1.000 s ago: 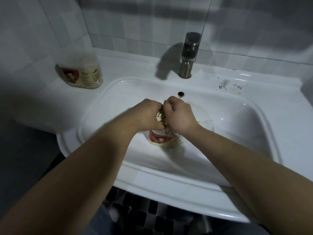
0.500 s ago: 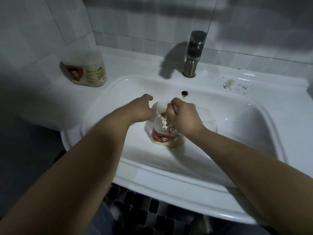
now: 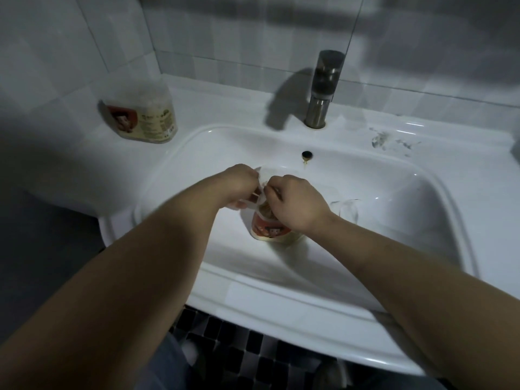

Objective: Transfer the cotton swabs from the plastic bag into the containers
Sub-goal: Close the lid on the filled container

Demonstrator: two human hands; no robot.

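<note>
Sitting on the worktop left of the tap, a labelled tub; in front of the tap, in the sink, the left hand grips the rim of an open tub of cotton swabs; the right hand curls its fingers at the mouth, their hold unclear.

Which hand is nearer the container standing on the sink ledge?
Left. The left hand is over the basin, right of the container; the right hand is farther right.
</note>
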